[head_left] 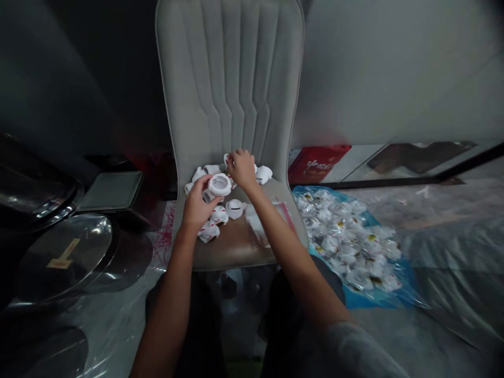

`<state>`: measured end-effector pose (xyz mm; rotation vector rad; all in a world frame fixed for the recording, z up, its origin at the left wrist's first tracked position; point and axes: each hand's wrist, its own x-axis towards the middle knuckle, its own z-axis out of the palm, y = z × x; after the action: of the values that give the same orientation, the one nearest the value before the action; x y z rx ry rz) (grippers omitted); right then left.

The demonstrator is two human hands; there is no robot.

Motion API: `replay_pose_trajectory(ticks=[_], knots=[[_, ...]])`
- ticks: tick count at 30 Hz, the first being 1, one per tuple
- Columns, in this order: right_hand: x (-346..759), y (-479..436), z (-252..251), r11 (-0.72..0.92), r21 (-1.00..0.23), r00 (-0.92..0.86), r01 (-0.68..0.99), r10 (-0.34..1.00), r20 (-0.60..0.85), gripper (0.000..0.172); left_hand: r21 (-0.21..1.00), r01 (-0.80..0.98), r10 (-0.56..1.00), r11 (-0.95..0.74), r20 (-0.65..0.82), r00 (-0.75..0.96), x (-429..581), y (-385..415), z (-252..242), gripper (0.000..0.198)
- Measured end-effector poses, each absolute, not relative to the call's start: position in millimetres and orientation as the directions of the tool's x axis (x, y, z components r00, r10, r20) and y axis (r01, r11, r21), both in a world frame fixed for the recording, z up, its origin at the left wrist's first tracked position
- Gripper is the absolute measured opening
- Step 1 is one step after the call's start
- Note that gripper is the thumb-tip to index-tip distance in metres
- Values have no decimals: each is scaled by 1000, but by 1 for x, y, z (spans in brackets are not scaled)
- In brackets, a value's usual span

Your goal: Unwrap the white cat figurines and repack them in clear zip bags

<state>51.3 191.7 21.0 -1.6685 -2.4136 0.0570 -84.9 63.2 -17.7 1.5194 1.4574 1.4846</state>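
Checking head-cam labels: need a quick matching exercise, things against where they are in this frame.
Things:
1. left hand
2. right hand
3. wrapped cat figurines
4. red box

Places or states:
A. lying on blue plastic right of the chair
B. behind the blue plastic, right of the chair
C. holding a round white hollow piece over the seat
D. on the white figurines at the back of the seat

Pairs: 1-C, 2-D, 3-A, 4-B
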Motion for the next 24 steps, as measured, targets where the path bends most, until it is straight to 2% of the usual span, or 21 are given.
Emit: replay_pose_trajectory(ticks=[2, 4, 6, 9, 14, 16, 18, 24], knots=[[81, 164, 37, 463, -313, -414, 829, 885, 212, 31, 897, 329, 931, -297, 348, -108, -71, 54, -9, 59], [103, 136, 51, 501, -447, -432, 741, 866, 254, 27, 889, 326, 937, -322, 350, -28, -57, 46, -2, 60], [115, 111, 65, 531, -491, -439, 691, 848, 298, 26, 887, 319, 940, -332, 341, 31, -48, 40, 3, 58], [118, 80, 86, 618, -386, -535, 685, 786, 310, 26, 888, 315, 940, -336, 335, 58, -43, 37, 5, 56], [120, 50, 102, 693, -16, -684, 721, 715, 145, 27, 879, 325, 937, -349, 334, 104, -44, 37, 6, 56], [124, 44, 100, 690, 74, -692, 720, 709, 137, 27, 871, 331, 932, -363, 335, 142, -43, 36, 5, 56], [128, 42, 97, 687, 101, -694, 719, 705, 146, 28, 859, 341, 923, -383, 340, 180, -41, 36, 4, 56], [133, 49, 94, 708, 74, -709, 703, 689, 149, 25, 831, 382, 913, -405, 347, 214, -39, 38, -2, 55]])
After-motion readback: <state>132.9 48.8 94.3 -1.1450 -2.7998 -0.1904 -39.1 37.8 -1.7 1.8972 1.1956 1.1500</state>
